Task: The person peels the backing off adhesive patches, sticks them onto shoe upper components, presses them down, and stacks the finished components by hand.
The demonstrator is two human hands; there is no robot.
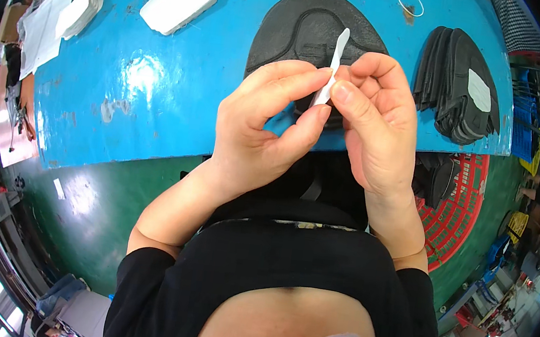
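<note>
Above the table's near side I hold a thin white piece, seen nearly edge-on, its narrow end pointing up and away. My left hand pinches it between thumb and fingertips. From the other side, my right hand grips it with the thumb against the bent forefinger. Behind my hands lies a black rounded piece with raised curved lines; its near part is hidden. At the far left of it rests a stack of white rounded pads.
A pile of black folded pieces, with a white patch on it, stands on the right of the blue table. Below is a red plastic basket holding black pieces. More white pads lie on papers at the left.
</note>
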